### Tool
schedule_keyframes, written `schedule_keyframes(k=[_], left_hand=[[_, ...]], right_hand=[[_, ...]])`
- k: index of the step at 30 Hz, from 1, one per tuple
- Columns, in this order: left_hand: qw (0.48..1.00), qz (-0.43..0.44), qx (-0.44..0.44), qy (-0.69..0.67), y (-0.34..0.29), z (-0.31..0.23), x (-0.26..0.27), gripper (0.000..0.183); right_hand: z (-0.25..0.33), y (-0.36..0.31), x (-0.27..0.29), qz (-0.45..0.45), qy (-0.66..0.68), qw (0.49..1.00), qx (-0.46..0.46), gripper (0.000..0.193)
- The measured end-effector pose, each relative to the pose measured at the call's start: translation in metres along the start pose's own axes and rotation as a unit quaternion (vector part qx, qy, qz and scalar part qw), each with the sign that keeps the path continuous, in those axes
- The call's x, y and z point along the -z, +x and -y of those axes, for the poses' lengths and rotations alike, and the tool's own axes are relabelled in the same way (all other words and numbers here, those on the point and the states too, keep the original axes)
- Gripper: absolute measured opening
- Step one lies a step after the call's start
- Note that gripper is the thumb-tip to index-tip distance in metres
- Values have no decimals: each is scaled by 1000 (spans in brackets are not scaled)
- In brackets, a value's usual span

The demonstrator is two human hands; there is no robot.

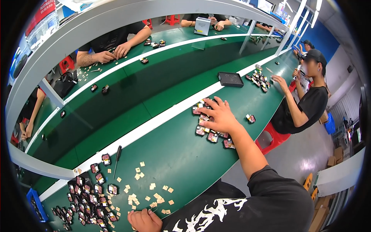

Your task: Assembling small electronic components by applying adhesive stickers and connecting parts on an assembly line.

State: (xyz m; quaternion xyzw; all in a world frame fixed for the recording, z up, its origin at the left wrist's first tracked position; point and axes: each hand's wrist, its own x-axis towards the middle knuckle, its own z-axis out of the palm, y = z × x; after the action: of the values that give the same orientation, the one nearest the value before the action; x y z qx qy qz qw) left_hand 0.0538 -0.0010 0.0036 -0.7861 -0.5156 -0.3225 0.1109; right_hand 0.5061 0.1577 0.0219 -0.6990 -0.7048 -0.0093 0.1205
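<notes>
A long green workbench (174, 154) curves past the person, strewn with small tan square pads (152, 193). The right hand (218, 116) lies spread, fingers open, flat on a cluster of small dark electronic modules (210, 133) near the bench's white dividing strip, gripping none. The left hand (145, 220) rests loosely curled at the near edge beside the pads; whether it pinches anything cannot be told.

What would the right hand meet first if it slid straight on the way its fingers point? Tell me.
The right hand already rests on the pile of small dark parts. Straight ahead, past the last parts under its fingertips, probably the white strip along the green table; depth is unclear.
</notes>
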Motion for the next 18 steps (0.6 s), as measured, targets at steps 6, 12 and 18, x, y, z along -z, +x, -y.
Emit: schedule_keyframes(k=[6,12,18], left_hand=[[1000,-3,-1,-17,-5,6,-1,13],[998,26,7,-48,-28,22,-15,14],[998,39,13,-50,-38,27,-14,12]], right_hand=[[55,-3,-19,-27,1,999,46,59],[119,-6,-28,-53,21,993,107,57],[175,-10,-32,-29,63,982,176,57]])
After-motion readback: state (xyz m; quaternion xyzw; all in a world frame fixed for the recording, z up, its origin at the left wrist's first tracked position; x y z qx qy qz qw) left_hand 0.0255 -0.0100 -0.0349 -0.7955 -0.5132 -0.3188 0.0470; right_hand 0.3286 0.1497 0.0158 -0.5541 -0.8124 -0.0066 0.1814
